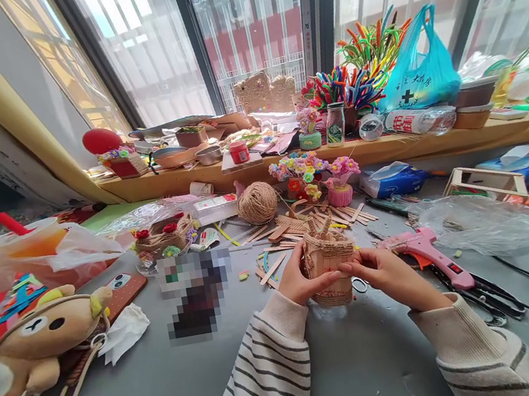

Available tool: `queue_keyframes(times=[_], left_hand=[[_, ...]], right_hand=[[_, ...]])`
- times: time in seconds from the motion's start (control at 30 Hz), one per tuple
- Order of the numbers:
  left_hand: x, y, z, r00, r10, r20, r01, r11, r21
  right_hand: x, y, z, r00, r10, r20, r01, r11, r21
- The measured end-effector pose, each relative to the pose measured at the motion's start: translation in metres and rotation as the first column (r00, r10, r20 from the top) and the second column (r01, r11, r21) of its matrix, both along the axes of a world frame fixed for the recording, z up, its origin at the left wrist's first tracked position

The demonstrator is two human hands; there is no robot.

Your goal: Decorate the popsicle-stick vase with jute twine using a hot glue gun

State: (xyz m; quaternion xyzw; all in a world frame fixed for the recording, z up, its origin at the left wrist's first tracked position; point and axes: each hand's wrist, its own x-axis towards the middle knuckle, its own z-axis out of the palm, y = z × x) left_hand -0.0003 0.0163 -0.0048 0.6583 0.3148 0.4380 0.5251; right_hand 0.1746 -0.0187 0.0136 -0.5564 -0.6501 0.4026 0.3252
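Holding a little stick basket [328, 258] in both hands, the person has it low over the bench [172, 375], just in front of the striped sleeves. It is hard to tell if its bottom rests on the bench. The left hand [301, 280] wraps the left side, with the thumb lying across the front. The right hand [383, 273] comes in from the other side, and its fingers [357, 265] pinch the front wall. Both sets of fingers are closed on the basket, not spread wide, and the basket sits between them and touches both. It looks made of thin flat wooden sticks stood side by side, with brown string wound round the lower part. It is probably very light. The stick walls look stiff, but they are likely only glued, so a hard squeeze could pop one off. The string looks rough, so it should not slip. The best place to hold it seems to be low on the string band or flat on the sides, not by the stick tips that poke out of the top. Just right of the right fingers lies a pink glue gun [425, 249]. Beyond the fingers lie loose wooden sticks [294, 223], and past them a ball of string [257, 202]. Far to the left of the left fingers lies a toy bear [30, 345].
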Motion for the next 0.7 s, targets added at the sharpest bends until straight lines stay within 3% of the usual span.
queue_keyframes(times=[0.23,0.5,0.7], left_hand=[[-0.0020,0.0041,-0.0034,1.000,-0.005,0.019,0.006,0.998,-0.057],[-0.0036,0.0055,-0.0048,0.998,-0.060,0.026,0.062,0.996,-0.059],[-0.0017,0.0034,-0.0024,0.998,-0.062,0.031,0.064,0.996,-0.062]], right_hand=[[0.0030,-0.0001,0.0004,0.966,0.044,-0.254,-0.098,0.974,-0.205],[0.0030,0.0031,-0.0035,0.904,0.019,-0.427,-0.149,0.951,-0.272],[-0.0018,0.0021,-0.0053,0.835,-0.073,-0.545,-0.145,0.927,-0.345]])
